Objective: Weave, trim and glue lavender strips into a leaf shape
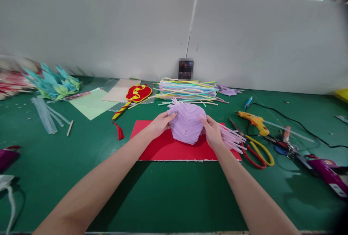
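A flat, roughly rounded lilac panel of fuzzy pipe cleaners laid in a chevron pattern is held up in front of me. My left hand pinches its left edge, with the thumb on the near face. On the opposite edge, my right hand grips it the same way. Loose stem ends stick up at the panel's top left. Beneath it lies a red board with a ragged white front edge. Loose lilac pipe cleaners rest on the board's right side, partly behind my right hand.
Scissors and a yellow glue gun with a black cord lie right. Behind the board sits a pile of multicoloured pipe cleaners. A red-and-yellow fan with a tassel and teal folded-paper pieces lie left. A grey partition stands behind.
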The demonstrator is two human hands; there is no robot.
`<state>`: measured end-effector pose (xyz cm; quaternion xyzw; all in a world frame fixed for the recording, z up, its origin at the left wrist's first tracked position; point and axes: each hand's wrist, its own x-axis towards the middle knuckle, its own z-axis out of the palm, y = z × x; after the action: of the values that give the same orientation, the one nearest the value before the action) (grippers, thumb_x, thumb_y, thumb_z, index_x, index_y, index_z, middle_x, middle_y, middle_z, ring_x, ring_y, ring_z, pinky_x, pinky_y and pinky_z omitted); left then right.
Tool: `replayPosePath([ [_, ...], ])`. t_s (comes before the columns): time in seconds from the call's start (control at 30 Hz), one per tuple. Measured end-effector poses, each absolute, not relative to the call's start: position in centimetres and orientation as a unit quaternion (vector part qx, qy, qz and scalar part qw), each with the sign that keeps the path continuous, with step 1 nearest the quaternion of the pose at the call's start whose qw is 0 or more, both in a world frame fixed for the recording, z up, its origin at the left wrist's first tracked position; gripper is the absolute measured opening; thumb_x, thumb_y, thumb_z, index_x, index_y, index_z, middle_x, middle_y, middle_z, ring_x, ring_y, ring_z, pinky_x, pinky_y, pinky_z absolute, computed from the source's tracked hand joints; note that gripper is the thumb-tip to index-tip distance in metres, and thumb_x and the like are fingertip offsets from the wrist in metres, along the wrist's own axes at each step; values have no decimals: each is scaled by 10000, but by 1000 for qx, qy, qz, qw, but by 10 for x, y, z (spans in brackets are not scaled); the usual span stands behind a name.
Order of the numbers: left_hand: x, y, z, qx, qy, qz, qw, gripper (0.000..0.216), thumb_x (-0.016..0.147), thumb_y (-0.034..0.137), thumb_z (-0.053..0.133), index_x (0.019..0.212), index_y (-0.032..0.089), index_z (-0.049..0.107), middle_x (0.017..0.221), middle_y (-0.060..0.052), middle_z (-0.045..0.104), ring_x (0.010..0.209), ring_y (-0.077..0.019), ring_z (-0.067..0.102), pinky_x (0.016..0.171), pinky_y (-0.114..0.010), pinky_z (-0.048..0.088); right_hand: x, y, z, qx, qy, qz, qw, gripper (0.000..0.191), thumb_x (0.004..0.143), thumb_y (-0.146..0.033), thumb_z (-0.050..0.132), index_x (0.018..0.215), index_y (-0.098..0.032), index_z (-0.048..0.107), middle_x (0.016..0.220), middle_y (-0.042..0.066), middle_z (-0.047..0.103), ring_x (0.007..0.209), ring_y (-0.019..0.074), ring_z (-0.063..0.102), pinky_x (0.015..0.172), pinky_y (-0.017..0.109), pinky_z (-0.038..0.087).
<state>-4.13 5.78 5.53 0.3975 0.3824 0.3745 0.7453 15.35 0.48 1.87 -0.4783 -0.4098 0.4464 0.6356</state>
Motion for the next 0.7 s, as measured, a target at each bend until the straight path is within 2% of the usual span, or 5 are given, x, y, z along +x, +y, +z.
replayPosePath([
  [0.33, -42, 59, 53, 401, 371, 375, 749, 133, 795, 197, 621, 918, 169, 664, 879, -43, 686, 723, -114, 606, 678, -242, 499, 152, 2, 24, -463, -432, 448, 631, 309, 686, -388, 707, 936, -210, 664, 944, 27, 704, 888, 210, 621, 801, 343, 482],
  [0.57, -41, 58, 55, 405, 386, 377, 739, 173, 767, 234, 655, 928, 174, 670, 898, -49, 688, 750, -137, 611, 725, -278, 492, 150, 0, 26, -488, -442, 436, 613, 351, 651, -382, 735, 947, -210, 659, 892, 29, 710, 831, 207, 624, 719, 324, 493],
  [0.7, -42, 59, 54, 404, 396, 379, 733, 173, 760, 241, 661, 917, 169, 670, 886, -47, 688, 726, -129, 607, 695, -259, 488, 150, 0, 26, -492, -440, 437, 611, 336, 645, -396, 736, 924, -221, 668, 866, 19, 710, 807, 204, 628, 685, 319, 502],
])
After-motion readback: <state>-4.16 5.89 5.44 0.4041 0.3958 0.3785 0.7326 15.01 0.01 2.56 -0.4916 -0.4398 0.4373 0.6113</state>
